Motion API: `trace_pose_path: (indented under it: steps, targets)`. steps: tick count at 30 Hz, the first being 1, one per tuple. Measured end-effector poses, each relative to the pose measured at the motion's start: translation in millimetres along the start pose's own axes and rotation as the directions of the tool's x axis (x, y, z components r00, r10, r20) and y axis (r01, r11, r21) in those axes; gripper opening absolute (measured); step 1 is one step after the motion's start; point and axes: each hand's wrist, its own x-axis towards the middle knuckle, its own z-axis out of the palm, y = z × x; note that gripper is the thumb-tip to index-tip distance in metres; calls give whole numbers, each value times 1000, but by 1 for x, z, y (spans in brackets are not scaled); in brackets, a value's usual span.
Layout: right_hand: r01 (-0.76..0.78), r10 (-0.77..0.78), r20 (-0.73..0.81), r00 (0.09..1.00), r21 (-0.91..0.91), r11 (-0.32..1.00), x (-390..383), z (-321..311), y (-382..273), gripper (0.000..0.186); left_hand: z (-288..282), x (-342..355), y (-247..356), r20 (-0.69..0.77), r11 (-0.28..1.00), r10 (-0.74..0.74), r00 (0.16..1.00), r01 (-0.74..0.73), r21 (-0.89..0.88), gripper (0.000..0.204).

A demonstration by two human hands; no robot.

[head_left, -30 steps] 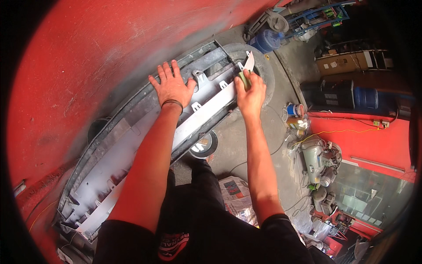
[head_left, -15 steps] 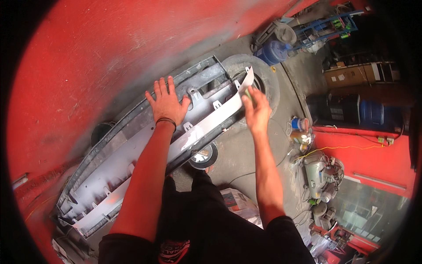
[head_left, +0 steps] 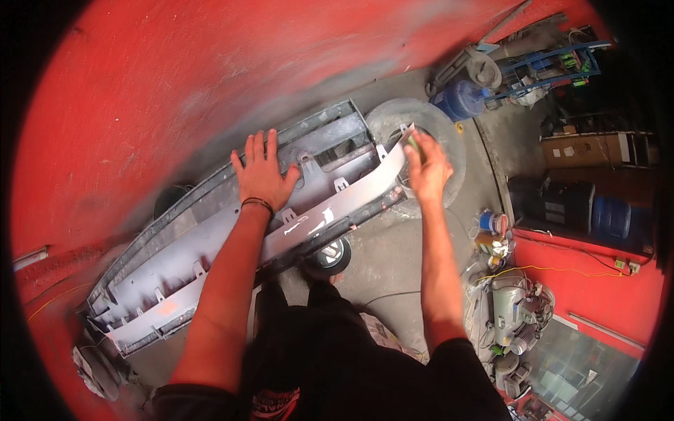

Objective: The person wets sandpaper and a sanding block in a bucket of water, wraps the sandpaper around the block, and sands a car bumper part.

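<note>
A long primed automotive trim panel [head_left: 330, 210], pale with dark frame edges and several clip tabs, lies diagonally before me, its far end over a worn tire [head_left: 444, 168]. My left hand [head_left: 263, 175] rests with fingers spread on the upper part of the panel, against the frame. My right hand [head_left: 428, 168] grips a small green pad [head_left: 414, 143], mostly hidden by the fingers, against the curved right end of the panel's white strip.
A red wall [head_left: 175, 84] rises behind the panel. Toward the right are a blue water jug [head_left: 460, 100], cans [head_left: 493, 222], a compressor [head_left: 512, 316] and a cardboard box [head_left: 583, 150]. A small round pail [head_left: 330, 256] and a cable [head_left: 393, 295] lie on the concrete floor.
My right hand has moved right and down in the picture with the pad along the strip's end. My left hand stays spread on the panel, and the whole view has shifted.
</note>
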Motion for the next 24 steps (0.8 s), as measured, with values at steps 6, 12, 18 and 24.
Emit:
trace_pose_path:
  steps: [6, 12, 18, 24]
  targets:
    - [-129, 129, -17, 991, 8, 992, 48, 23, 43, 40, 6, 6, 6, -19, 999, 37, 999, -37, -9, 91]
    - [16, -17, -23, 1000, -44, 999, 33, 8, 13, 41, 4, 2, 3, -30, 999, 41, 999, -40, 4, 92]
    - [-10, 11, -33, 999, 50, 999, -36, -9, -46, 40, 6, 3, -1, -51, 999, 31, 998, -30, 13, 90]
    - [-8, 9, -7, 1000, 70, 997, -19, -16, -44, 41, 6, 3, 5, -36, 999, 40, 999, -39, 8, 92]
